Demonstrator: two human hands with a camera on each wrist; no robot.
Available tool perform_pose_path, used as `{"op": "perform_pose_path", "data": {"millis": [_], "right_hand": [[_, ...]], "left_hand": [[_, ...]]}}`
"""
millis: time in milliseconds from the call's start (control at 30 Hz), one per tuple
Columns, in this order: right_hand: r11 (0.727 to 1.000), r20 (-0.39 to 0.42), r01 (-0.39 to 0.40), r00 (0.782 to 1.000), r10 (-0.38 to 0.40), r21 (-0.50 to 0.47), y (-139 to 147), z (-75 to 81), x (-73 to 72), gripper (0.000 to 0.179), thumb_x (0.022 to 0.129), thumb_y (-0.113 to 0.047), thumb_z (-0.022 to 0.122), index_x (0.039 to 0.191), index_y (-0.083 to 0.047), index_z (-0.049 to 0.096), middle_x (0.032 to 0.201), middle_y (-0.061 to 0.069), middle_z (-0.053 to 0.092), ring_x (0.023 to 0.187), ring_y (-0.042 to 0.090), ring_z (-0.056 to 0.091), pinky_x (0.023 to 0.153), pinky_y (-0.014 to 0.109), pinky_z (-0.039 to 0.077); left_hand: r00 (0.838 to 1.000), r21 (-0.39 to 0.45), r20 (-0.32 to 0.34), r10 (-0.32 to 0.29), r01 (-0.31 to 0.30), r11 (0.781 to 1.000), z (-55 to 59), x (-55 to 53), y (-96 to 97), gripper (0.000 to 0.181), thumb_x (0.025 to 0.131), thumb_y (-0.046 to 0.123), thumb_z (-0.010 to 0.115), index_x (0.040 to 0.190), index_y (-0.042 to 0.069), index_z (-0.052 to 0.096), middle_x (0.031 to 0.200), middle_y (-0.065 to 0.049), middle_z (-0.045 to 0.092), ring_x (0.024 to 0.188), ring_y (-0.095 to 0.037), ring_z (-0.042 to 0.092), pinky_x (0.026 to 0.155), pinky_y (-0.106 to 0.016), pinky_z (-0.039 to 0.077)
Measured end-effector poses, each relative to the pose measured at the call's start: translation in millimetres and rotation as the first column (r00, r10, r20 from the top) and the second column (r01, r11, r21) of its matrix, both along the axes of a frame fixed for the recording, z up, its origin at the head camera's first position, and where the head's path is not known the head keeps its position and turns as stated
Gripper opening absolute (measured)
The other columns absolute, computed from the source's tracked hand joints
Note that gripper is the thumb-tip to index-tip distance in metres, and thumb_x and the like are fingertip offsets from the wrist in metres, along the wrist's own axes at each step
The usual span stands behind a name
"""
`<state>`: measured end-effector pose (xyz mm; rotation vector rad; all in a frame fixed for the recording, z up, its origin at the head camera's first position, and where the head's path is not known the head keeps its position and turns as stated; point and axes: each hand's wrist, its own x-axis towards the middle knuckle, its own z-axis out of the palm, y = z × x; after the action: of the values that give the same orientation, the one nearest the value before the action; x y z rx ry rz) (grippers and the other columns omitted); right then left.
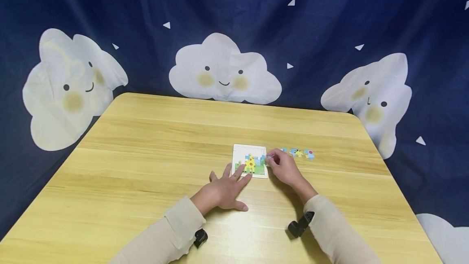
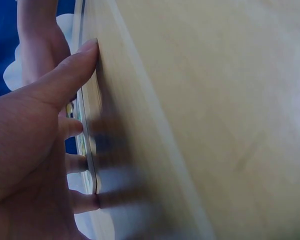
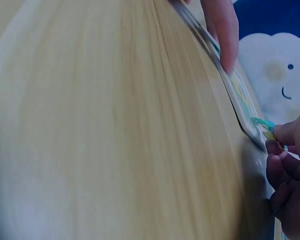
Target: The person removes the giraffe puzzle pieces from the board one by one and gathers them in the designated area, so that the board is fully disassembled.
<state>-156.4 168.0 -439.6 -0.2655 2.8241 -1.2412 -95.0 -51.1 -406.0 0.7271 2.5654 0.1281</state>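
A white square puzzle tray (image 1: 239, 150) lies on the wooden table, its lower part filled with joined pieces that show a yellow giraffe (image 1: 250, 163) on green and blue. My left hand (image 1: 228, 190) is spread flat, with fingertips on the tray's near edge. At the tray's right edge my right hand (image 1: 283, 168) pinches a small puzzle piece (image 3: 268, 131) between thumb and forefinger. Part of that piece is hidden by the fingers. In the left wrist view the fingers (image 2: 76, 163) reach straight to the tray's rim.
Several loose puzzle pieces (image 1: 298, 152) in blue, yellow and red lie to the right of the tray, beyond my right hand. The table (image 1: 146, 141) ends at a dark blue curtain (image 1: 227, 7) printed with white clouds. A small black camera sits at each wrist.
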Motion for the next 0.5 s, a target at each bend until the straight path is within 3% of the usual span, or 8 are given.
{"op": "perform_pose_path", "data": {"millis": [233,500], "right_hand": [[1.000,0.031,0.026,0.999,-0.026,0.006,23,1.5,5.6,0.014,0.092,-0.013,0.058,0.101,-0.003,0.064,0.070,0.004,0.057,0.058,0.014,0.051,0.055,0.026,0.042],[0.999,0.064,0.020,0.998,-0.023,0.048,46,2.8,8.4,0.018,0.093,-0.012,0.057,0.105,-0.001,0.064,0.073,0.005,0.060,0.060,0.014,0.052,0.056,0.027,0.042]], "left_hand": [[1.000,0.005,0.005,-0.001,0.001,1.000,0.8,1.3,0.8,0.091,0.079,0.066,0.057,0.152,0.030,0.017,0.160,-0.003,0.002,0.144,-0.039,0.005,0.094,-0.075,0.023],[1.000,0.005,0.006,0.003,-0.003,1.000,0.9,2.5,1.1,0.091,0.079,0.066,0.057,0.152,0.031,0.017,0.160,-0.002,0.002,0.144,-0.038,0.005,0.095,-0.074,0.024]]}}
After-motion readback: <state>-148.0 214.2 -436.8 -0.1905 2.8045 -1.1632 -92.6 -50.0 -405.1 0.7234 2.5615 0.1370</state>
